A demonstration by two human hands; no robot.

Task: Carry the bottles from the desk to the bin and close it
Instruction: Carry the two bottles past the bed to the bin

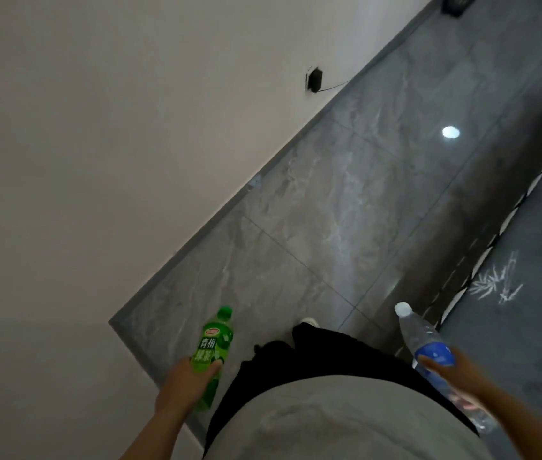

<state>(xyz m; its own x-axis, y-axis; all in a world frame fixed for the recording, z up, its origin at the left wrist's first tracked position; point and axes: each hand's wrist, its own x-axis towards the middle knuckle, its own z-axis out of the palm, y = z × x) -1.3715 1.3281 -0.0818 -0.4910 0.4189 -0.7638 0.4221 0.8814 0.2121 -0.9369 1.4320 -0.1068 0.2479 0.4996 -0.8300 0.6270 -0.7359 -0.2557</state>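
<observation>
A pale wall (pixel 104 134) fills the upper left, and a grey tiled floor (pixel 346 200) runs along it past both hands, with a dark patterned rug (pixel 528 260) out beyond the right hand. A black plug (pixel 313 80) sits on the wall far ahead of the fingers. Below, the person's light shirt (pixel 339 423) and black trousers (pixel 296 356) lie between the two hands. The left hand (pixel 187 385) has its fingers curled around the lower half of a green bottle (pixel 214 346), whose cap points away from the fingers. The right hand (pixel 462 373) is wrapped around a clear bottle (pixel 420 336) at its blue label, thumb pressed across it, white cap pointing forward.
</observation>
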